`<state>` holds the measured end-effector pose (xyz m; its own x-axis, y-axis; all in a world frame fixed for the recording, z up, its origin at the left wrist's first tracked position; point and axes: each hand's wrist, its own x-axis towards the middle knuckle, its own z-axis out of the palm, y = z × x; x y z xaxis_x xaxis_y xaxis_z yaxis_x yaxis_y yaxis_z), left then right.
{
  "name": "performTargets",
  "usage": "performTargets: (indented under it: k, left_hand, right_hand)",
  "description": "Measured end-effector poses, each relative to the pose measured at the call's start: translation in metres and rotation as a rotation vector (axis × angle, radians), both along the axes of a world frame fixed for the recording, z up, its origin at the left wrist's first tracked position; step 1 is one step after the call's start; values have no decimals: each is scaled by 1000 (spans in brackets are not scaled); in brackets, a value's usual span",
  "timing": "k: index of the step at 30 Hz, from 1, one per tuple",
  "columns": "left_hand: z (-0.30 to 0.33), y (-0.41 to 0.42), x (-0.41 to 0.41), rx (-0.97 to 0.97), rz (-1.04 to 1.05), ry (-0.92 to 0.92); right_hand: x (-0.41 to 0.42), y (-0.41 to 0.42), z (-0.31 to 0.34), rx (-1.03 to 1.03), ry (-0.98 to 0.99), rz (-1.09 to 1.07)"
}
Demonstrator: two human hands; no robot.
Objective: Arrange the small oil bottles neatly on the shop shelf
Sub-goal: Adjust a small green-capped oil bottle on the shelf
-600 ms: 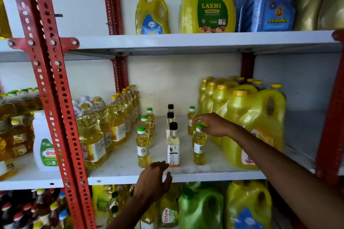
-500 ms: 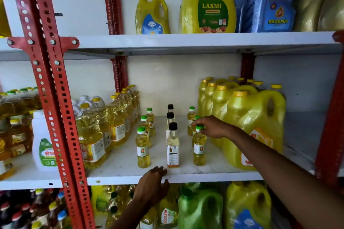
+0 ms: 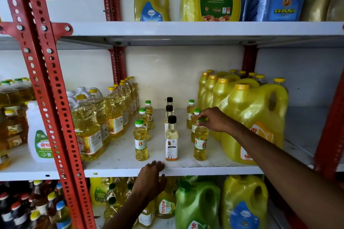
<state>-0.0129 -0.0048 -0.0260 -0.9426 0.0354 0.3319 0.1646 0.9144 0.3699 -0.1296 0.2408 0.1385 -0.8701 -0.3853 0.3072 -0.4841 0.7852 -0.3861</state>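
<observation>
Small oil bottles stand in three rows on the white middle shelf. The left row has green caps, with its front bottle near the edge. The middle row is clear bottles with black caps, front one. The right row has green caps again. My right hand grips the cap of the front right bottle, which stands upright on the shelf. My left hand rests on the shelf's front edge below the middle row, fingers spread, holding nothing.
Large yellow oil jugs crowd the right of the shelf, close to my right hand. Mid-size oil bottles line the left side. A red slotted upright crosses the left. More jugs fill the shelves above and below.
My right hand has stayed on the cap of the front right bottle. My left hand has slid slightly lower against the shelf edge.
</observation>
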Motion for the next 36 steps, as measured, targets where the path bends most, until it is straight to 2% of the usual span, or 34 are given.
performTargets:
  k: [36]
  left_hand:
    - [-3, 2, -2, 59, 26, 4]
  right_hand:
    - [21, 12, 4, 88, 2, 53]
